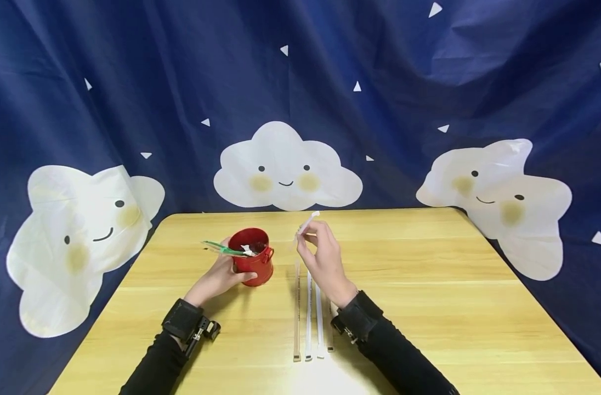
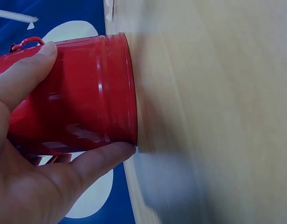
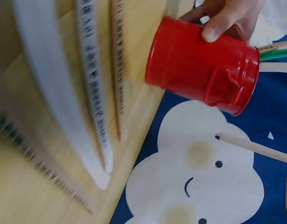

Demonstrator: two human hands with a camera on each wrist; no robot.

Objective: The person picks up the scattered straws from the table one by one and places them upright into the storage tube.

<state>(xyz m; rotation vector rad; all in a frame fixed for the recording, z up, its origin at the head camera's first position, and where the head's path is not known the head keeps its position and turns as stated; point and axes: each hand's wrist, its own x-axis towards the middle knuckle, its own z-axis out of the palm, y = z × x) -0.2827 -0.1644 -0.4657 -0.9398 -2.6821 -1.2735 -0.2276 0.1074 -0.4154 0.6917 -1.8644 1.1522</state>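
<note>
My left hand (image 1: 220, 281) grips a small red metal bucket (image 1: 259, 267), thumb on the near side, fingers behind it. In the left wrist view the bucket (image 2: 82, 93) is close to the tabletop; I cannot tell whether its base touches. Green and clear wrapped straws (image 1: 222, 248) lean out over the left rim, with white ends inside. To the right, my right hand (image 1: 325, 262) pinches a thin wrapped straw (image 1: 308, 222) above the table, tilted up to the right. Its pale tube (image 3: 255, 148) points at the bucket's mouth area in the right wrist view.
Several long wrapped straws (image 1: 308, 323) lie side by side below the right hand, with printed wrappers (image 3: 91, 70). The wooden table (image 1: 453, 296) backs onto a blue curtain (image 1: 320, 104) with white clouds. A wrist camera (image 1: 211, 329) sits on the left arm.
</note>
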